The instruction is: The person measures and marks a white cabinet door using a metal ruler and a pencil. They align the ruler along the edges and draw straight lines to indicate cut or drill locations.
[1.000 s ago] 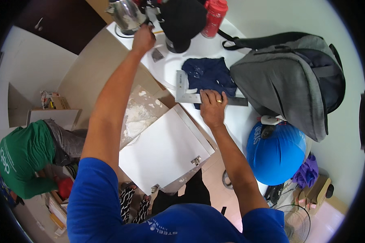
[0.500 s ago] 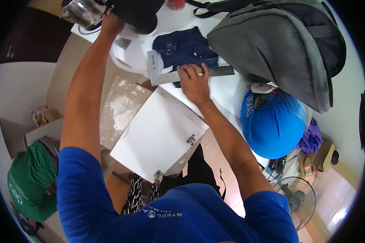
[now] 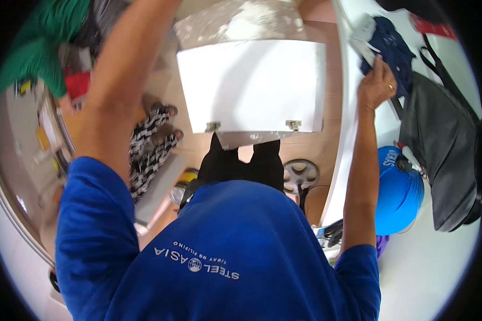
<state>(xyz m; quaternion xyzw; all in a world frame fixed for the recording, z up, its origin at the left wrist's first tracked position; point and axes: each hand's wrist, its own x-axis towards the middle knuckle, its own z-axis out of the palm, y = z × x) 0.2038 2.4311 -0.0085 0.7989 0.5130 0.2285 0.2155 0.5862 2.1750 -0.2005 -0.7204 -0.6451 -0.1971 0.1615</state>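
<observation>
My right hand [image 3: 377, 88] is closed around the blade of a metal L-shaped square [image 3: 365, 49], over a folded navy cloth [image 3: 393, 45] on the white table. A ring shows on one finger. My left arm reaches up past the top edge, so the left hand is out of sight. Between my arms lies a white panel [image 3: 251, 85], with two metal hinges [image 3: 293, 125] along its near edge. It rests on a dusty board [image 3: 198, 27] smeared with white.
On the right table [image 3: 344, 115] are a grey backpack [image 3: 439, 160] and a helmet in a blue cover [image 3: 396, 198]. A fan [image 3: 301, 175] stands below. Another person in a green shirt [image 3: 40, 59] and patterned trousers [image 3: 144, 155] is at the left.
My view has swung, so the table now lies on the right and the panel straight ahead. My left hand has left the picture; the right stays at the square.
</observation>
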